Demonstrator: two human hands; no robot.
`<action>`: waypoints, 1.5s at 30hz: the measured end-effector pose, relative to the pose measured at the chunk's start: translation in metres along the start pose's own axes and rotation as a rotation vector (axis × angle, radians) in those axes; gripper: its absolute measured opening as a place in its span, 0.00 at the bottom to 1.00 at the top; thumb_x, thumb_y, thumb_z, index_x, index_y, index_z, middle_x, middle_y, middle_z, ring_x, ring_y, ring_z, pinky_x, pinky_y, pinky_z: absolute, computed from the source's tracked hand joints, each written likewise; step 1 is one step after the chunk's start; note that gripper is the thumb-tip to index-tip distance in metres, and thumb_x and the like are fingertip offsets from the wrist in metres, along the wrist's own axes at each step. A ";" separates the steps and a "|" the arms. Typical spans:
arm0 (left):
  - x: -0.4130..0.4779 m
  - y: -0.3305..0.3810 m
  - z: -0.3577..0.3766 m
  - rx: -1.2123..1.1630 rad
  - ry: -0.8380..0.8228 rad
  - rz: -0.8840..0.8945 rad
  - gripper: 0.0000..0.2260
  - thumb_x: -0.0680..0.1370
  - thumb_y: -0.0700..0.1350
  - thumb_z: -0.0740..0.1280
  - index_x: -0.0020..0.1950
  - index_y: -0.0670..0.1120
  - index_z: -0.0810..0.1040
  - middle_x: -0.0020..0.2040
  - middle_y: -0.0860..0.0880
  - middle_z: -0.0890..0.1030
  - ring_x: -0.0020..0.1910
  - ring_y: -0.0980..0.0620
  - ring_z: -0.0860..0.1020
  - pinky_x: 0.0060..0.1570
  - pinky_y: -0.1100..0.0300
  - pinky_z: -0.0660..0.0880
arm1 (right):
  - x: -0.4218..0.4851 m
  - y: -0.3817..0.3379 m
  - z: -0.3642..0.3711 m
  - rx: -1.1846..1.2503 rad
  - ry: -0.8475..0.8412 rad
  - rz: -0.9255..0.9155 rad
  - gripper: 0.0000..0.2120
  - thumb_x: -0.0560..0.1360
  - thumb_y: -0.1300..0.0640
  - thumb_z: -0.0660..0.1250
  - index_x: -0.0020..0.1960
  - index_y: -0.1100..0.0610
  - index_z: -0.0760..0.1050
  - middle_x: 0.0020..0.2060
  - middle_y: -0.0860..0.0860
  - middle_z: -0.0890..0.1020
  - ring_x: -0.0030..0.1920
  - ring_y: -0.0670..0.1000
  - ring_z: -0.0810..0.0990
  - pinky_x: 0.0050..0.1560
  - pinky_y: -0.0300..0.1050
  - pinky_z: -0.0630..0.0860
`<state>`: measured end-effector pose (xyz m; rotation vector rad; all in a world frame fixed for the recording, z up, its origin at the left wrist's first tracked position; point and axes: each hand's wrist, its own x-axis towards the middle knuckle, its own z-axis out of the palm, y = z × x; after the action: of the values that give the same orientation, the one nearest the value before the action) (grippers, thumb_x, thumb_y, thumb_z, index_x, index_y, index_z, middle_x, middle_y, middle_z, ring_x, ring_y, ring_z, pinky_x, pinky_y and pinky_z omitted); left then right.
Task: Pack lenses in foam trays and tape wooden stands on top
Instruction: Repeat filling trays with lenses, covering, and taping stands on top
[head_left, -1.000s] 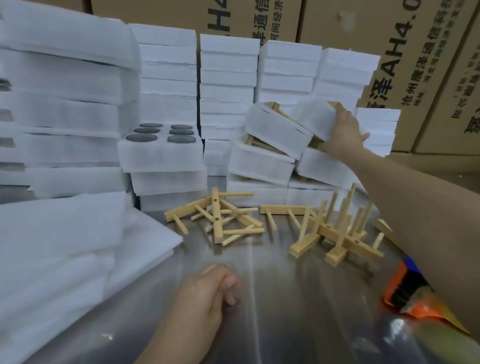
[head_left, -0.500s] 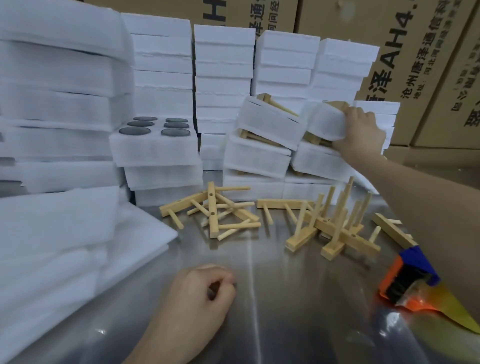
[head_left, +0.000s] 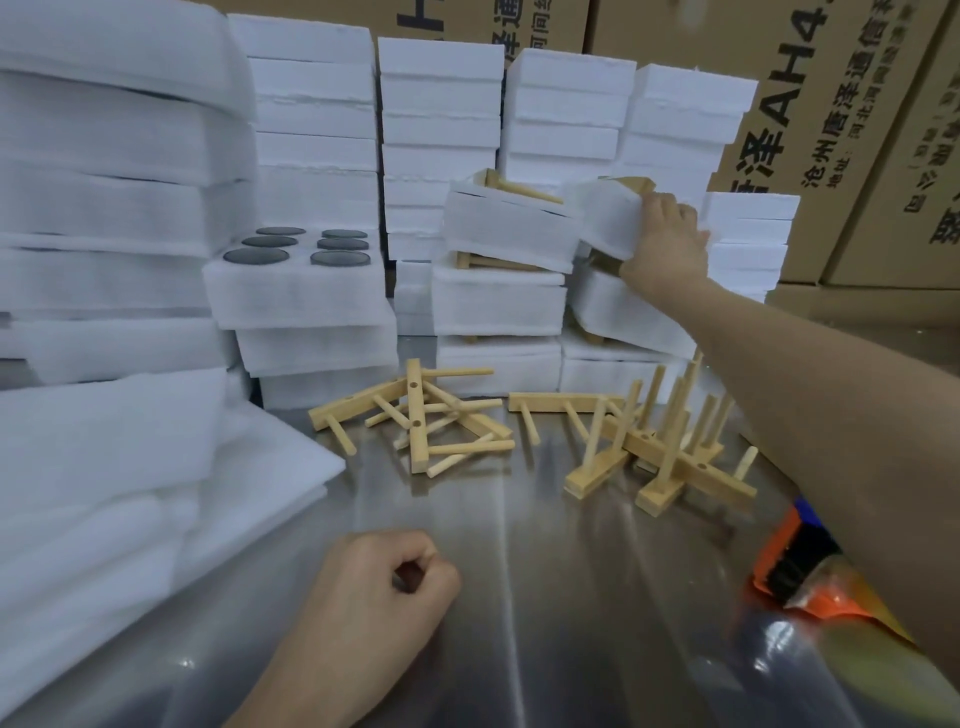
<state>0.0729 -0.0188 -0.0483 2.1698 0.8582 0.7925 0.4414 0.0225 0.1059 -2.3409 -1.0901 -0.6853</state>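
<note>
Your right hand (head_left: 666, 244) grips a tilted white foam block (head_left: 608, 221) up on the stack — left hand (head_left: 382, 587) sits clenched, holding nothing, on the shiny metal table (head_left: 571, 597).

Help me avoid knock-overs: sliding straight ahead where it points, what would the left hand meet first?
Probably the tangled wooden stands, across the steel table; the left hand is fisted, so its line is approximate.

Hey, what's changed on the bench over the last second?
The right hand shifted its grip from beneath the foam pack to over its right end, settling it slightly lower on the pile. The left hand stayed fisted on the table. The wooden stands and lens tray did not move.
</note>
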 end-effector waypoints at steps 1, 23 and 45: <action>0.000 0.000 0.000 0.014 0.000 0.002 0.08 0.71 0.43 0.66 0.32 0.41 0.78 0.31 0.46 0.79 0.28 0.53 0.74 0.29 0.63 0.69 | 0.003 0.002 -0.005 0.014 -0.032 -0.003 0.35 0.72 0.64 0.66 0.74 0.59 0.54 0.68 0.58 0.64 0.69 0.61 0.60 0.68 0.65 0.61; -0.008 0.001 -0.017 -0.383 0.189 -0.124 0.23 0.73 0.35 0.61 0.17 0.47 0.69 0.20 0.48 0.72 0.22 0.55 0.69 0.30 0.60 0.66 | -0.287 -0.154 0.015 1.033 -0.278 -0.175 0.27 0.69 0.76 0.57 0.65 0.59 0.72 0.59 0.53 0.75 0.47 0.47 0.77 0.51 0.39 0.75; 0.004 -0.005 -0.011 -0.549 0.266 -0.159 0.15 0.67 0.42 0.59 0.21 0.48 0.74 0.26 0.47 0.78 0.27 0.57 0.74 0.30 0.62 0.69 | -0.123 -0.244 0.059 0.476 0.029 -0.348 0.29 0.71 0.64 0.69 0.69 0.49 0.67 0.62 0.49 0.69 0.65 0.54 0.61 0.43 0.46 0.75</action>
<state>0.0656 -0.0092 -0.0446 1.5212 0.8117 1.1016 0.1936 0.1289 0.0343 -1.7546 -1.4801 -0.5033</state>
